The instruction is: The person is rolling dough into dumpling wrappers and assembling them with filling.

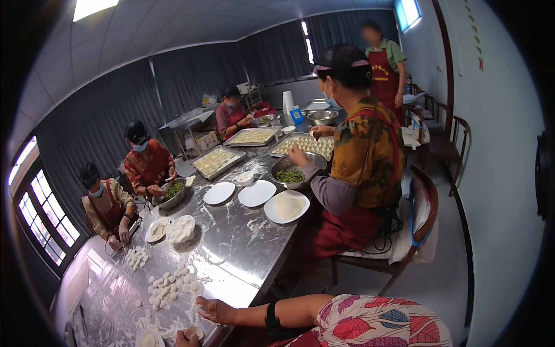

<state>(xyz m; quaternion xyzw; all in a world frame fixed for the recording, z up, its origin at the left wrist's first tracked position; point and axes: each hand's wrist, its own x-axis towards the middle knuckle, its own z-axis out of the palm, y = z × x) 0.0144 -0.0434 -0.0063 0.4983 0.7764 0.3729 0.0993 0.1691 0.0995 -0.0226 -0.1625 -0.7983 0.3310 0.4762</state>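
My right hand (217, 311) is at the table's near edge, fingers curled and closed. Something pale shows by the fingertips, too small to make out. Below it my left hand (186, 340), partly cut off by the frame's bottom, grips a small round dough wrapper (195, 332). A plate with dough rounds (149, 339) lies just left of that hand. Several small floured dough pieces (165, 290) are spread on the floury metal table (231, 263) beyond my hands.
Another cluster of dough pieces (136, 258) and a bowl of flour (180, 229) stand farther off. White plates (257, 193), a bowl of green filling (289, 176) and trays of dumplings (218, 161) follow. Co-workers sit around the table; a chair (425, 208) stands at right.
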